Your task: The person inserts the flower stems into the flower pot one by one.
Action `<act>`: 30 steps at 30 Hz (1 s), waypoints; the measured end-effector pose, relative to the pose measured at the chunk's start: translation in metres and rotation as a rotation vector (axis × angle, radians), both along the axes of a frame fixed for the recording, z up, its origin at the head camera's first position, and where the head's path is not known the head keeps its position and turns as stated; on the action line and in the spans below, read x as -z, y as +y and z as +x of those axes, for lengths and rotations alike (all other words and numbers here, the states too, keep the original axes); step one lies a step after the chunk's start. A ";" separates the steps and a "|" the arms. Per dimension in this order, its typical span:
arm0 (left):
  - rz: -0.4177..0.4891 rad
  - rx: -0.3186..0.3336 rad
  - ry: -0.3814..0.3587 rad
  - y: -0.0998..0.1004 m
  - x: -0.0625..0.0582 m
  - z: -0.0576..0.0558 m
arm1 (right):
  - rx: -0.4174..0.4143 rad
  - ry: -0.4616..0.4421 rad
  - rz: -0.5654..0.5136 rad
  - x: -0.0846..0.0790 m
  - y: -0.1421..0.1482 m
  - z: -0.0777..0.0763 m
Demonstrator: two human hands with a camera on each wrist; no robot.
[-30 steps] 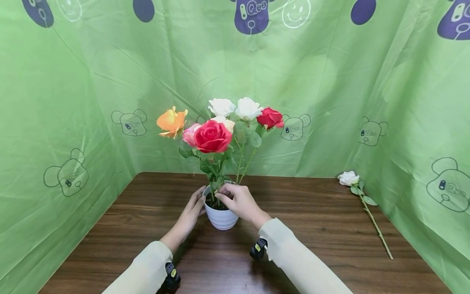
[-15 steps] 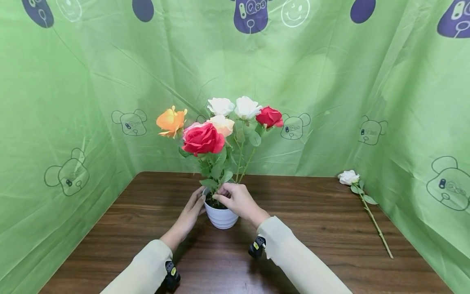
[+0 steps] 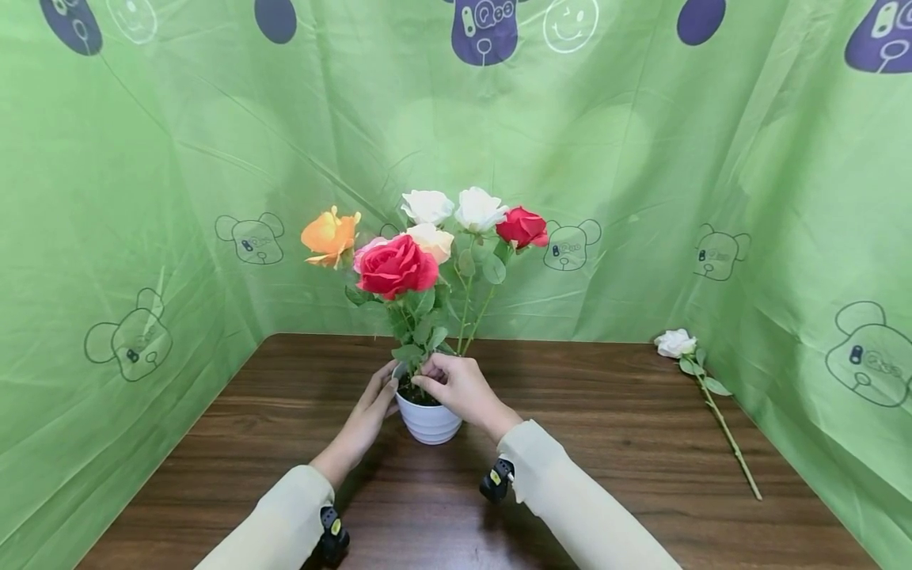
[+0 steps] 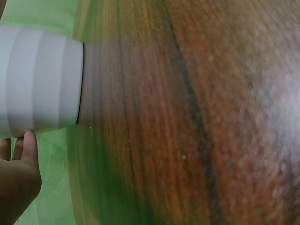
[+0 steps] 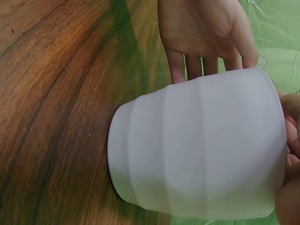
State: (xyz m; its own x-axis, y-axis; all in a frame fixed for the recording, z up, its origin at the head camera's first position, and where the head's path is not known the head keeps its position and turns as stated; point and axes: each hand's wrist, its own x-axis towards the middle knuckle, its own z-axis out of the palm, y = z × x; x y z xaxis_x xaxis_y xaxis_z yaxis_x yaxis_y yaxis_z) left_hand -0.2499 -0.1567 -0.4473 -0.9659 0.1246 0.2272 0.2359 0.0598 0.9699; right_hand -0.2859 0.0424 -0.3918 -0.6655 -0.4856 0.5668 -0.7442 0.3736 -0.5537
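A white ribbed flowerpot [image 3: 429, 422] with dark soil stands on the table, holding several artificial roses. My left hand [image 3: 365, 412] rests against the pot's left side with the thumb near its rim; in the right wrist view the left fingers [image 5: 176, 70] look fairly straight against the wall. Above the soil, my right hand [image 3: 463, 389] pinches the lower stem of the large red rose [image 3: 397, 267], and its fingertips partly hide that stem. Behind this bloom are a cream rose [image 3: 432, 241], an orange rose [image 3: 331, 237], white roses [image 3: 480, 210] and a smaller red rose [image 3: 523, 227].
A loose white rose [image 3: 675, 343] lies on the right of the brown wooden table [image 3: 598, 412], its stem slanting toward the front. Green fabric [image 3: 627, 158] with cartoon prints hangs behind the table and at both sides.
The large red rose has shifted left and tilted, then come slightly back right. My right hand has moved only a little left with its stem; my left hand stays on the pot.
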 end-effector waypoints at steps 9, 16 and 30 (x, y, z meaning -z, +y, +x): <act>-0.011 -0.015 -0.024 0.001 0.001 0.002 | 0.007 -0.037 -0.024 0.001 -0.001 0.004; 0.012 -0.001 -0.004 -0.001 0.004 0.001 | 0.032 -0.050 -0.087 0.002 -0.003 0.005; 0.028 0.011 0.005 -0.001 0.004 -0.002 | 0.047 -0.024 -0.013 0.000 -0.003 0.002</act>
State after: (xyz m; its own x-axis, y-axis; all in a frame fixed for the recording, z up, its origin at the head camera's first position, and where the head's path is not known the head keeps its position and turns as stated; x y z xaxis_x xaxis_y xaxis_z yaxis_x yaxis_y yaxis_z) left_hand -0.2520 -0.1574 -0.4511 -0.9632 0.1287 0.2359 0.2416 0.0304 0.9699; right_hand -0.2837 0.0398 -0.3915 -0.7011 -0.4462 0.5562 -0.7122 0.4005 -0.5765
